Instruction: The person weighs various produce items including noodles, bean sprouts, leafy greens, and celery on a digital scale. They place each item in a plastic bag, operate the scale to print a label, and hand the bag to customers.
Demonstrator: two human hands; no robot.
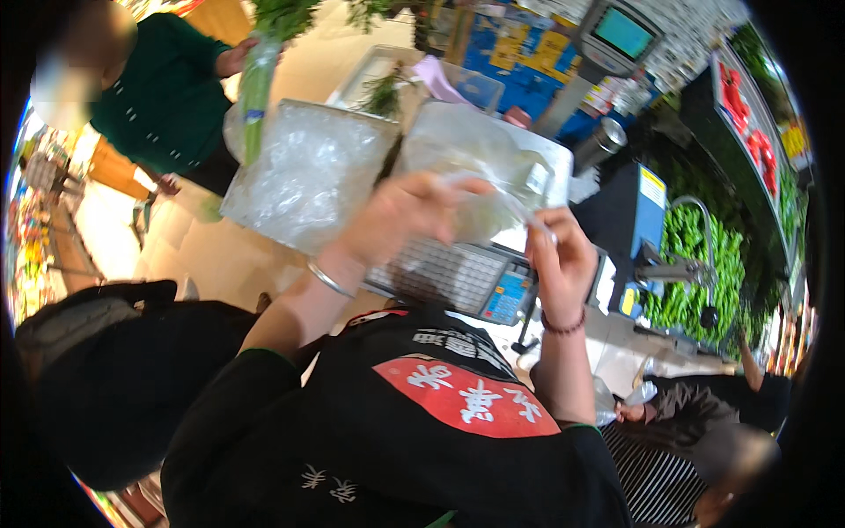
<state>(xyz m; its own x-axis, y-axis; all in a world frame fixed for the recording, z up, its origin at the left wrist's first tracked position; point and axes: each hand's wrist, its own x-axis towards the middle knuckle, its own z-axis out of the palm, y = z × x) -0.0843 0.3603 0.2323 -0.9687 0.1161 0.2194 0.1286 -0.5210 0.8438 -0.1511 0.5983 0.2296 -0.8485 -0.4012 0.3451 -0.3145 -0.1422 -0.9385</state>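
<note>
A clear plastic bag [485, 214] with pale green contents, blurred through the film, rests on the white plate of a weighing scale [561, 158]. Its upper part is drawn into a thin twisted strip. My right hand [561, 257], with a dark bead bracelet on the wrist, pinches the strip's end between thumb and fingers. On the other side, my left hand [416, 204] is at the bag's neck, a silver bangle on its wrist. Motion blurs its fingers, and whether they grip the plastic cannot be made out. Below the bag lies the scale's keypad [449, 270].
Left of the scale is a tray of clear plastic bags [317, 171]. A person [158, 92] beyond it holds bagged leafy stalks [254, 112]. The scale's display [624, 33] stands on a post. Right are a bag-sealing device [673, 269] and green peppers [700, 270]. Other people stand close by.
</note>
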